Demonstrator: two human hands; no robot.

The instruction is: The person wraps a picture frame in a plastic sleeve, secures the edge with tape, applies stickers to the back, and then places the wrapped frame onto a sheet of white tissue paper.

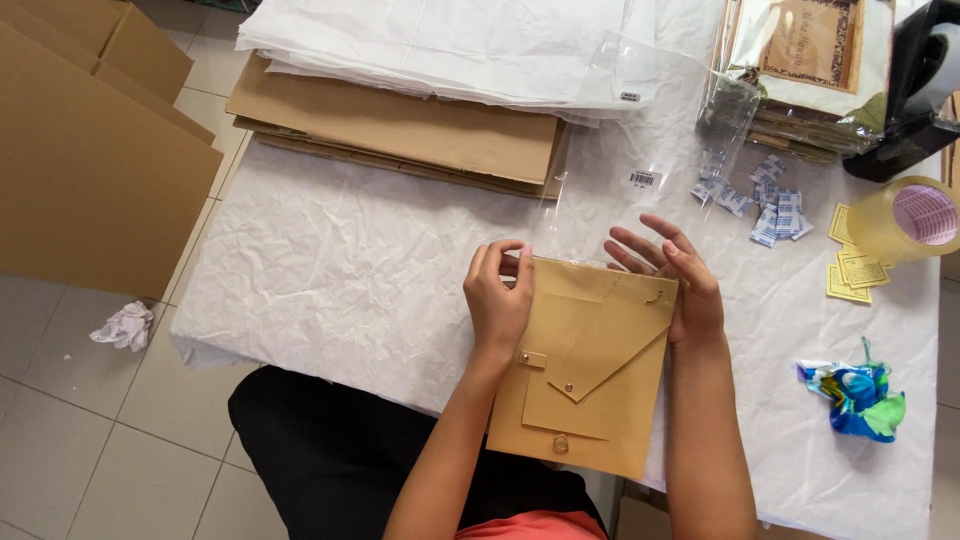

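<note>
A tan leather pouch [590, 390] with a pointed flap and small metal studs lies flat on the white paper-covered table [350, 270], its near end over the table's front edge. My left hand [498, 300] grips the pouch's upper left edge, fingers curled over it. My right hand [672, 280] rests against the pouch's upper right corner with fingers spread. A clear plastic bag [640, 150] lies just beyond the pouch's top edge, its mouth towards my hands.
Flat cardboard sheets [400, 125] under white tissue paper [440, 40] sit at the back. Small white-blue sachets [765, 200], yellow cards [855, 265], a tape roll [915, 215], a black tape dispenser [915, 90] and a crumpled colourful wrapper [860, 395] lie right. Packed items [800, 60] stack behind.
</note>
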